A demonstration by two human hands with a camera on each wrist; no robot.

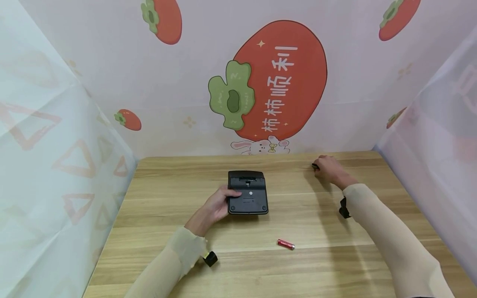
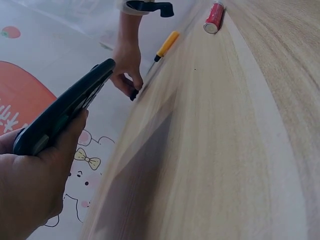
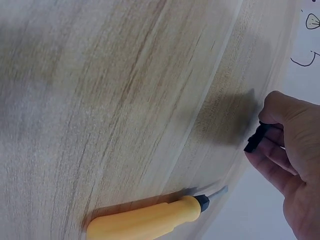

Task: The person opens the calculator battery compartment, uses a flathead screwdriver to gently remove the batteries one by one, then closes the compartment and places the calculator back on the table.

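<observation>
My left hand (image 1: 218,203) grips a black calculator (image 1: 249,203) by its left edge, thumb on top. Its back faces up, and a small battery compartment (image 1: 247,179) near the far end is uncovered. In the left wrist view the calculator (image 2: 60,112) is raised over the table, its keyed side turned down. Over toward the back right, my right hand (image 1: 330,169) pinches a small black battery cover (image 3: 256,138) between thumb and fingers, close over the table. A red AA battery (image 1: 285,244) lies on the table, nearer to me than the calculator.
A screwdriver with a yellow handle (image 3: 147,218) lies on the wooden table (image 1: 167,178) near my right hand, its metal tip toward the back edge. Behind the table stands a sheet printed with persimmons (image 1: 298,91); similar sheets flank both sides.
</observation>
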